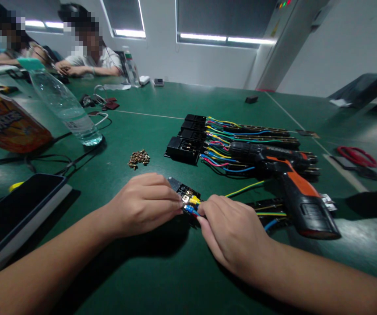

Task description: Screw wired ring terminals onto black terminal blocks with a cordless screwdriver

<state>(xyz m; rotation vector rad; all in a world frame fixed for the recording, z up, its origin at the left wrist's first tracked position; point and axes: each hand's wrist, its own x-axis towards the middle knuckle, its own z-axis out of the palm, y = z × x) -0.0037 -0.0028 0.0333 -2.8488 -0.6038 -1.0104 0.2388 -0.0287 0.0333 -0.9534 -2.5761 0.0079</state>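
Note:
In front of me lies a small black terminal block point(177, 185) with brass-coloured contacts on its top. My left hand point(145, 201) is closed at the block's near left side, thumb and fingers pressed together on it; a small screw between the fingertips could be hidden. A yellow-sleeved wire lug point(194, 200) and a blue-sleeved wire lug point(191, 210) sit at the block's contacts. Just right of them my right hand point(230, 232) is closed in a pinch on the wires. Past that hand, a yellow-green wire point(245, 189) runs off to the right.
Beyond my left hand is a pile of brass-coloured screws point(139, 158). Several wired black blocks point(183, 148) stand in a row, with a power drill point(293, 183) across their wires. A phone point(17, 218), a water bottle point(66, 105) and cables are left. Two people sit far left.

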